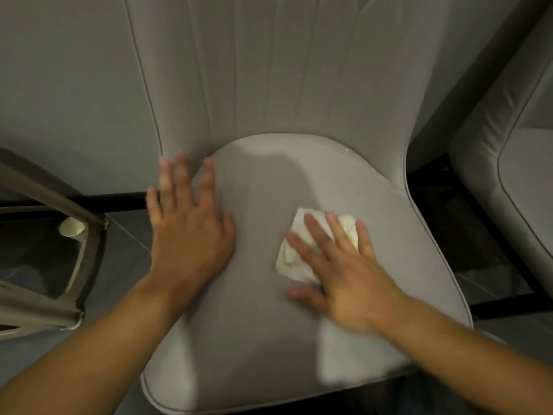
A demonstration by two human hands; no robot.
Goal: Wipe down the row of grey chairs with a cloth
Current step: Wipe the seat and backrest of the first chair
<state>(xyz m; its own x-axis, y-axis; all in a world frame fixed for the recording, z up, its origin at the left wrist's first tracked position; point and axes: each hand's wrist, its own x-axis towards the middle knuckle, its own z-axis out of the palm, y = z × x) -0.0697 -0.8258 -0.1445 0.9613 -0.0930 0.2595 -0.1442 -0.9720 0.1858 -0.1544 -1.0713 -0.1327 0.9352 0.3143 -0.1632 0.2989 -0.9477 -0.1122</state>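
Here, my right hand [338, 274] presses flat, fingers spread, on a crumpled white cloth [294, 259] at the seat's [254, 324] centre. My left hand [188, 232], also spread, braces the seat's nine o'clock edge. I'd keep even pressure and overlap strokes toward the backrest [269, 70] at twelve. Another chair [514, 163] waits at three.

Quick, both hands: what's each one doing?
Left hand: open, flat on the chair seat.
Right hand: open, fingers straight, pressing the cloth.
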